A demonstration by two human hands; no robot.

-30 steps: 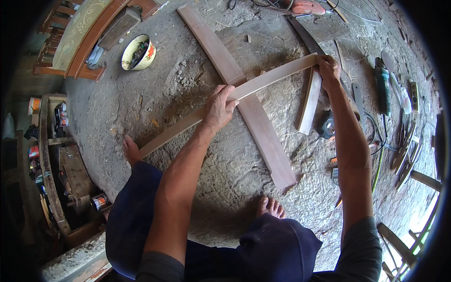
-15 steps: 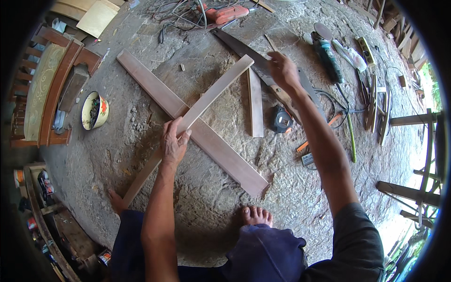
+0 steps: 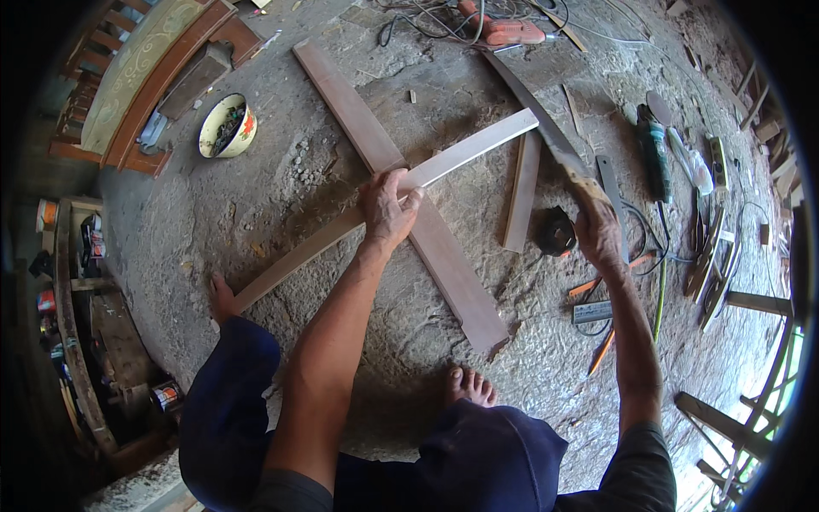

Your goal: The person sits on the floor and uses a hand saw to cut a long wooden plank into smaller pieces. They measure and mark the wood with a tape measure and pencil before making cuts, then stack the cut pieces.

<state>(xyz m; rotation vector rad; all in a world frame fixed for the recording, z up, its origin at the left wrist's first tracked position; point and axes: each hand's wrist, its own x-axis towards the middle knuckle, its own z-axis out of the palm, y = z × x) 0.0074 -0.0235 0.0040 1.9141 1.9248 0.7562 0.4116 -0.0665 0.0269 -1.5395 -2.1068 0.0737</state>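
My left hand [image 3: 391,207] is closed round a narrow wooden strip [image 3: 469,152], pressing it down where it crosses over a wider wooden board [image 3: 452,273]. The two pieces form an X on the ground; the strip's near end lies by my left foot [image 3: 223,297]. On the right, my right hand [image 3: 601,232] is wrapped round the wooden handle of a handsaw [image 3: 536,109], whose long blade points away to the far side. A short board [image 3: 522,194] and a black tape measure [image 3: 558,232] lie between the strip and that hand.
An angle grinder [image 3: 655,162] and a power strip [image 3: 719,164] lie at the right. At the back is a red power drill [image 3: 512,32] among cables. A bowl [image 3: 241,136] of small dark pieces and carved furniture [image 3: 145,94] stand left. An orange pencil [image 3: 601,352] lies near my right forearm.
My right hand has come down from above the saw blade and taken hold of the saw's handle. My left hand keeps its grip on the strip. The whole view has shifted.
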